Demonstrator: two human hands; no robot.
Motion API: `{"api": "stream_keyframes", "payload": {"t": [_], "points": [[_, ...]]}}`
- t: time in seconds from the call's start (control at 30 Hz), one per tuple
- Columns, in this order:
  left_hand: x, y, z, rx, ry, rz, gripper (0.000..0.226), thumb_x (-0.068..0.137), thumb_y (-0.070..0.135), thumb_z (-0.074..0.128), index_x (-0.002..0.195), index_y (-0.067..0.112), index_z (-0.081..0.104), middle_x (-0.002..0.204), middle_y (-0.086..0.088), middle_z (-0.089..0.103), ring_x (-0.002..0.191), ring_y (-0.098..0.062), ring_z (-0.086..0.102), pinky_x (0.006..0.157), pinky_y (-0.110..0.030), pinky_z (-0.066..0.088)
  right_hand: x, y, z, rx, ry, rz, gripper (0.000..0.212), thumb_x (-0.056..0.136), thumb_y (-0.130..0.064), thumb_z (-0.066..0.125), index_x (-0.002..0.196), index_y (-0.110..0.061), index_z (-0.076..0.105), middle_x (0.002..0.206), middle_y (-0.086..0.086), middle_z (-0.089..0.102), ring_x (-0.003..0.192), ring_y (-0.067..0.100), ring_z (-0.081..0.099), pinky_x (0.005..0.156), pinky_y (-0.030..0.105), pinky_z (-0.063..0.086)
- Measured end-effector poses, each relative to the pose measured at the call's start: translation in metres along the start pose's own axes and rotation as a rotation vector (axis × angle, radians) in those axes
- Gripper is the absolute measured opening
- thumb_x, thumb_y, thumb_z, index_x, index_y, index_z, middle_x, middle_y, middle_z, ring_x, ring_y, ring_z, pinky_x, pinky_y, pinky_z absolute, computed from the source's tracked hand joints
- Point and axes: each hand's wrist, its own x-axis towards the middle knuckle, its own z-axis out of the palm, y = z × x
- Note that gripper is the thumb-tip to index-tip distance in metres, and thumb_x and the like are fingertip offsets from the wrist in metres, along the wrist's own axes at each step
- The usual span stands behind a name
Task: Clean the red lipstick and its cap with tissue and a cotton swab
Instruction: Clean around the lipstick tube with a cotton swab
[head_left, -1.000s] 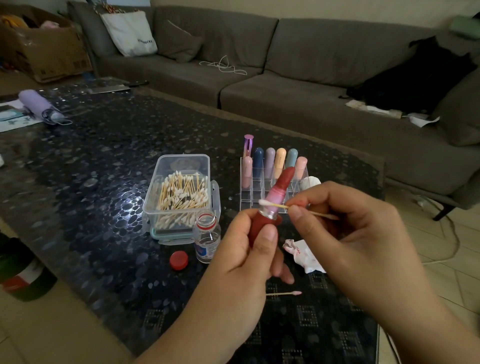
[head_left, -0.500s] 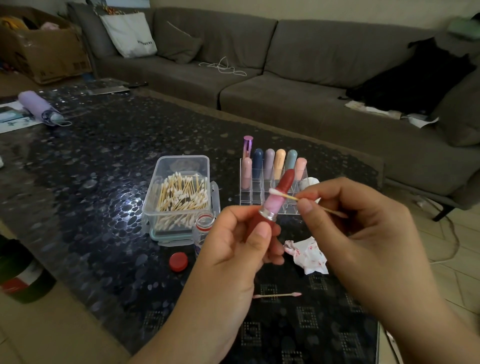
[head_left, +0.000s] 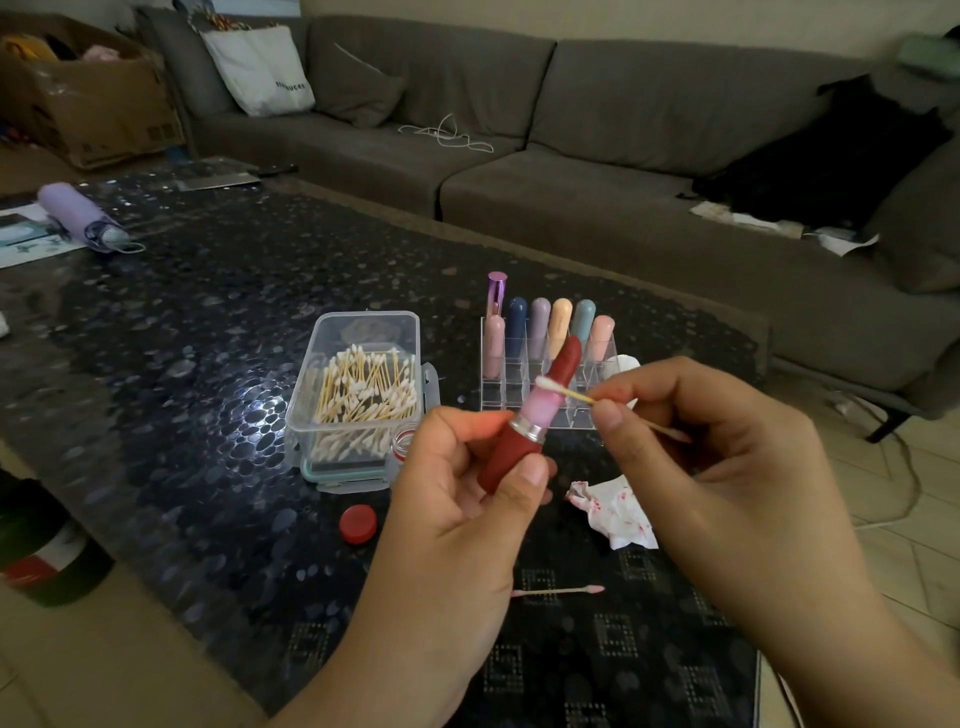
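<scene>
My left hand (head_left: 462, 499) grips the red lipstick (head_left: 530, 421) by its red base, tilted up to the right, with the pink inner tube and red stick exposed. My right hand (head_left: 727, 467) pinches a cotton swab (head_left: 566, 391) whose white tip touches the pink tube just below the red stick. A crumpled tissue (head_left: 618, 512) with red smears lies on the table under my hands. A used swab (head_left: 558, 591) with a pink tip lies nearer the front. The lipstick's cap is not visible.
An open clear box of cotton swabs (head_left: 363, 395) stands left of my hands, a small glass bottle (head_left: 402, 444) and its red lid (head_left: 358, 524) beside it. A clear organiser (head_left: 545, 358) holds several pastel lipsticks. A grey sofa (head_left: 571, 156) runs behind the dark table (head_left: 182, 364).
The swab tip has moved up the pink tube towards the red stick. Both hands have risen slightly with the lipstick.
</scene>
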Motion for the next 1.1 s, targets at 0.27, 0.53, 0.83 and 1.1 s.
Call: {"api": "stream_keyframes", "payload": {"t": [0.27, 0.53, 0.83, 1.1], "points": [[-0.0017, 0.0017, -0.0005, 0.102, 0.051, 0.033, 0.015, 0.072, 0.027, 0.067, 0.077, 0.038, 0.058, 0.085, -0.001, 0.067, 0.072, -0.003, 0.058, 0.064, -0.016, 0.049, -0.0019, -0.0004, 0.0012, -0.017, 0.022, -0.009, 0.012, 0.079, -0.033, 0.058, 0.075, -0.026, 0.066, 0.060, 0.005, 0.057, 0.046, 0.016, 0.048, 0.043, 0.017, 0.039], [-0.0016, 0.0020, 0.0019, 0.072, 0.069, 0.052, 0.010, 0.074, 0.025, 0.064, 0.081, 0.027, 0.057, 0.084, -0.001, 0.071, 0.073, -0.004, 0.066, 0.063, -0.015, 0.050, -0.0028, -0.0040, 0.0036, -0.044, -0.031, -0.052, 0.010, 0.080, -0.031, 0.058, 0.074, -0.025, 0.065, 0.059, 0.003, 0.058, 0.048, 0.013, 0.051, 0.045, 0.018, 0.042], [-0.0010, 0.0016, 0.0044, -0.081, 0.007, -0.017, 0.013, 0.079, 0.029, 0.047, 0.076, 0.025, 0.059, 0.064, 0.003, 0.061, 0.056, -0.011, 0.056, 0.055, -0.022, 0.048, -0.0022, -0.0042, 0.0032, -0.028, 0.023, -0.038, 0.007, 0.081, -0.030, 0.057, 0.077, -0.029, 0.063, 0.068, 0.000, 0.058, 0.051, 0.012, 0.051, 0.046, 0.015, 0.041], [0.0002, 0.0075, 0.0064, -0.455, -0.077, -0.178, 0.017, 0.079, 0.022, 0.046, 0.075, 0.017, 0.061, 0.056, 0.001, 0.050, 0.047, -0.010, 0.042, 0.048, -0.023, 0.044, -0.0017, -0.0043, 0.0010, 0.027, -0.017, -0.015, 0.009, 0.080, -0.030, 0.058, 0.076, -0.026, 0.065, 0.068, 0.002, 0.062, 0.054, 0.014, 0.055, 0.048, 0.015, 0.044]]}}
